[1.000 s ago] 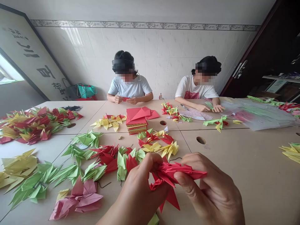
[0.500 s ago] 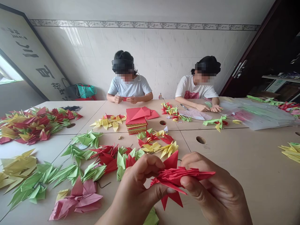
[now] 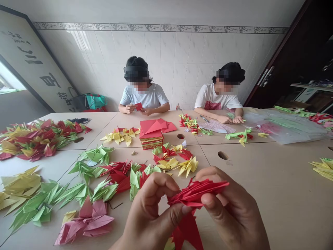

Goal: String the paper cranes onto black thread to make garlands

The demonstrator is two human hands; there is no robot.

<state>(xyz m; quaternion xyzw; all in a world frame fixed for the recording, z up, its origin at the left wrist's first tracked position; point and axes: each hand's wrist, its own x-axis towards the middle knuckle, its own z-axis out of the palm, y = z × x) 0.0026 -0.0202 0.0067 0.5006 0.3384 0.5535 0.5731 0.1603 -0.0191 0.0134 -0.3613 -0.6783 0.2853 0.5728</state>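
Between both hands is a red folded-paper bundle [image 3: 201,192] with many pointed layers, held above the table. My left hand [image 3: 156,208] pinches its left end between thumb and fingers. The other end is gripped by my right hand [image 3: 231,208], thumb on the near side. Below the bundle hangs or lies another pointed red folded paper [image 3: 187,231]; whether it is joined to the bundle is hidden. Just beyond my hands lie yellow folded-paper pieces [image 3: 188,166]. To the left are green folded pieces [image 3: 74,192], red ones [image 3: 118,177] and a pink one [image 3: 85,222].
A stack of red and yellow paper squares [image 3: 151,139] stands mid-table. A large folded-paper heap [image 3: 39,139] covers the left side. Two people sit opposite, one holding red paper [image 3: 139,106]. Clear plastic sheets [image 3: 288,126] lie at right, near a table hole [image 3: 223,155].
The red bundle has tilted and shifted slightly left in my hands, and the red points below it now hang lower. The person opposite at left has lifted and opened out the red paper.
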